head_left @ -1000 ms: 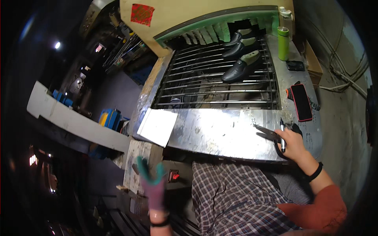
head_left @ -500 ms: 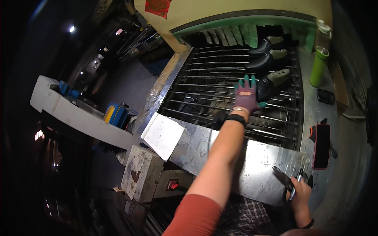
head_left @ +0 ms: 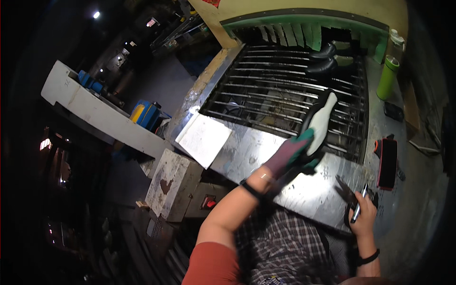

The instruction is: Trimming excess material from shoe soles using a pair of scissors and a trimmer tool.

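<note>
My left hand (head_left: 289, 152), in a purple glove with green fingers, is closed around one end of a black shoe (head_left: 323, 124). The shoe's pale underside faces up, and its other end points away over the metal rollers. My bare right hand (head_left: 365, 216) grips a silver-and-black pen (head_left: 359, 204) at the near right of the metal ledge. A dark pointed tool resembling scissors (head_left: 346, 191) sticks out beside the pen; whether my fingers hold it too is unclear. Two more dark shoes (head_left: 323, 65) lie at the far end of the rollers.
The roller bed (head_left: 256, 90) runs back to a green-framed opening with dark strip flaps (head_left: 280, 37). White paper (head_left: 204, 140) lies on the ledge's left. A green bottle (head_left: 388, 78), a black case (head_left: 393, 111) and a phone (head_left: 388, 164) line the right side. A red switch (head_left: 209, 202) sits below left.
My left hand has taken hold of the nearest shoe, drawn it toward me and turned its underside up. My right hand still holds the pen. The view has shifted slightly.
</note>
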`<state>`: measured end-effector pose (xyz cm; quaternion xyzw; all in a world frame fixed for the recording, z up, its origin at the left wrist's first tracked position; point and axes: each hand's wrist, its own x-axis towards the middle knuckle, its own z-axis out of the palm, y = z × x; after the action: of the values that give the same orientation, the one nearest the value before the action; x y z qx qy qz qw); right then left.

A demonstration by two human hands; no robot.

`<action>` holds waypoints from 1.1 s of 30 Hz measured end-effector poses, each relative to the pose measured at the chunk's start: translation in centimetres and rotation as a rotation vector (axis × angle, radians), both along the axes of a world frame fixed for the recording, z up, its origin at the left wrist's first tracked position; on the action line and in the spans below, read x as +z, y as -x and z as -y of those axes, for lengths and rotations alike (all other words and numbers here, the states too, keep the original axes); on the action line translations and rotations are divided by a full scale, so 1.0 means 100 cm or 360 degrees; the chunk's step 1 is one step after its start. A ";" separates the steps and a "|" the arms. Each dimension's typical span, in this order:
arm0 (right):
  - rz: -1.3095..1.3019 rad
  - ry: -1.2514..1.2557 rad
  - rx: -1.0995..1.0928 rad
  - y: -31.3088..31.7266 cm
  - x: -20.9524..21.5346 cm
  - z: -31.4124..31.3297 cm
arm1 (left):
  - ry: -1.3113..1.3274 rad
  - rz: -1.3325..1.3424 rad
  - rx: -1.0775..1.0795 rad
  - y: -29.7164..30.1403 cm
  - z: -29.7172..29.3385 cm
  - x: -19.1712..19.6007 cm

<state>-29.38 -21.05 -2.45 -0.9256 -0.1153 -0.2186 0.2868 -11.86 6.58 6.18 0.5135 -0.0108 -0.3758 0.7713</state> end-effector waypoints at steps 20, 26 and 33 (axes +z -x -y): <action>-0.2515 -0.1716 0.1348 0.101 0.021 -0.185 | 0.0234 -0.0542 0.1260 0.450 -0.116 -0.121; -0.2722 -0.1761 0.1255 0.112 0.013 -0.203 | 0.0105 -0.0256 0.1281 0.456 -0.121 -0.128; -0.2737 -0.1824 0.1228 0.115 0.013 -0.216 | 0.0117 -0.0350 0.1241 0.454 -0.124 -0.123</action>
<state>-40.83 0.56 -1.14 -0.4005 -0.0400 0.5815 0.7070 -57.31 18.95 -6.09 0.4078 0.2539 -0.1072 0.8705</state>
